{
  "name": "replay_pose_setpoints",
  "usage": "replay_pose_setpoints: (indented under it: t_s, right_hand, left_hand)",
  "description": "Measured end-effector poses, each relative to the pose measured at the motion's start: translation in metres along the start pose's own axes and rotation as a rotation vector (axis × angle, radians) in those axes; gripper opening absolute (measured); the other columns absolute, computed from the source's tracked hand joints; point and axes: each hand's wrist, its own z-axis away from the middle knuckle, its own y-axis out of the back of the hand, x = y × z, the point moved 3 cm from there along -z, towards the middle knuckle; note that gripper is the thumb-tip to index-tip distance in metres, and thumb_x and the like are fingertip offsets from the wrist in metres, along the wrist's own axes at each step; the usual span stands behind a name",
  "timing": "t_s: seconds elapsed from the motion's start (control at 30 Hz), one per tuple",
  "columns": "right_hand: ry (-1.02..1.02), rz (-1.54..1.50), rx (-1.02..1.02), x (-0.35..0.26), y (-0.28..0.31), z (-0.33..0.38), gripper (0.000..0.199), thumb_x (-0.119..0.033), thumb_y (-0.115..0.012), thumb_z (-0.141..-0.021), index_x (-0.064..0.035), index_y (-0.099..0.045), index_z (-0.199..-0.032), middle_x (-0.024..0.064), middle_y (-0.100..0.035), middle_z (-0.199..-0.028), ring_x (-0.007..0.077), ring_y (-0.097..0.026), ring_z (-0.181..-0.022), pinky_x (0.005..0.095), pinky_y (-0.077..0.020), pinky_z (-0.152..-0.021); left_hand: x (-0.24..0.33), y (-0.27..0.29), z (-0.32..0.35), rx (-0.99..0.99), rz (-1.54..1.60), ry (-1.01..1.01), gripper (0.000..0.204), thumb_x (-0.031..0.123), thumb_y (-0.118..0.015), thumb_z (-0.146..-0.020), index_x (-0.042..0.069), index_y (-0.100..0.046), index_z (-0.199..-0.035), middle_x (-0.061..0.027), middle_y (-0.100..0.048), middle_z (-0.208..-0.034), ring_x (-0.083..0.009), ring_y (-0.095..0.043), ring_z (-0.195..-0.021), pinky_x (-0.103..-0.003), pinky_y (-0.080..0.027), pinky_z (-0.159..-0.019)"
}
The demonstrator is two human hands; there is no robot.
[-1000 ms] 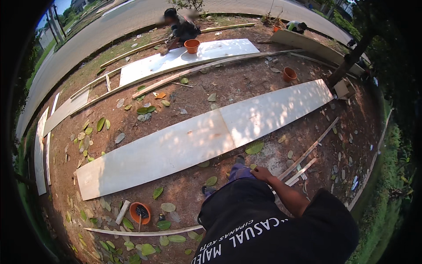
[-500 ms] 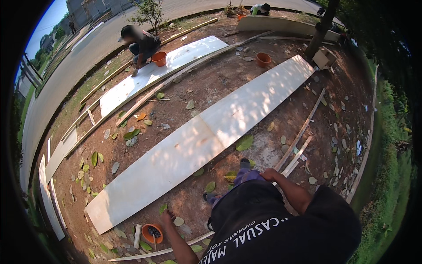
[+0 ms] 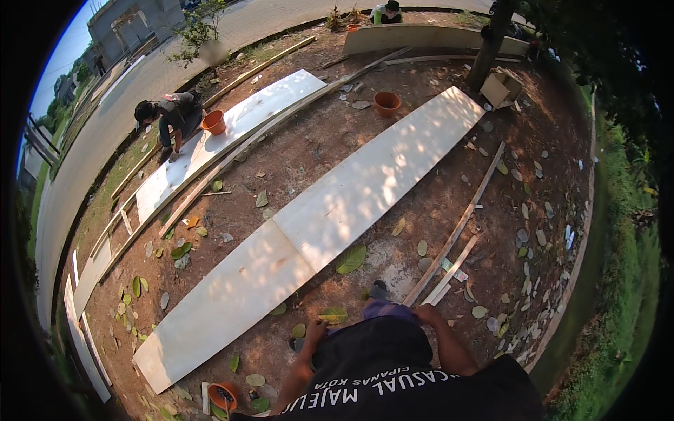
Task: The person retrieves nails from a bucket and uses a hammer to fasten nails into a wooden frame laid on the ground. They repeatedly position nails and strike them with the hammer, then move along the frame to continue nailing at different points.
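Note:
My left hand (image 3: 317,332) is beside my left thigh, at the hem of my black shirt. Its fingers look curled in, and what is in them, if anything, is hidden. On the other side, my right hand (image 3: 425,314) is closed on the cloth of my purple trousers (image 3: 386,309) at the thigh. In front of me a long pale plywood panel (image 3: 330,217), joined from two sheets, lies on the ground. Neither hand touches it. At my lower left stands an orange bucket (image 3: 223,397) with dark contents and a stick-like handle poking out.
Narrow wood strips (image 3: 460,228) lie to my right. A co-worker (image 3: 172,116) crouches at another white panel (image 3: 232,130) holding an orange bucket (image 3: 213,122). Another bucket (image 3: 387,104), a cardboard box (image 3: 500,88) and a tree trunk (image 3: 489,49) stand farther off. Another person (image 3: 387,12) is behind an upright board.
My left hand has moved from near the lower-left bucket to beside my left thigh. My right hand stays at the trousers. The view has shifted, and the crouching co-worker leans lower.

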Motion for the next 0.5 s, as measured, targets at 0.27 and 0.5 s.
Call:
replay_pose_setpoints:
  t_s: [0.27,0.5]
  right_hand:
    - [-0.049,-0.348,0.337,0.17,0.075,-0.011,0.014,-0.011,-0.064,-0.082,0.0027,-0.066,-0.08,0.0108,-0.065,-0.071,0.021,-0.066,-0.065,0.0362,-0.0527,-0.06]
    - [-0.427,-0.715,0.386,0.181,0.125,-0.04,0.016,-0.014,-0.064,-0.082,0.002,-0.066,-0.082,0.0109,-0.066,-0.068,0.0222,-0.066,-0.065,0.0377,-0.0536,-0.06]
  left_hand:
    - [0.227,-0.023,-0.021,0.244,-0.08,-0.231,0.041,0.035,-0.064,-0.084,-0.003,-0.068,-0.1,-0.0256,-0.069,-0.096,-0.0407,-0.065,-0.099,-0.046,-0.049,-0.086]
    - [0.202,-0.002,-0.1,0.069,-0.172,0.07,0.033,0.032,-0.065,-0.087,0.0,-0.07,-0.091,-0.017,-0.069,-0.079,-0.0302,-0.068,-0.072,-0.042,-0.052,-0.065]
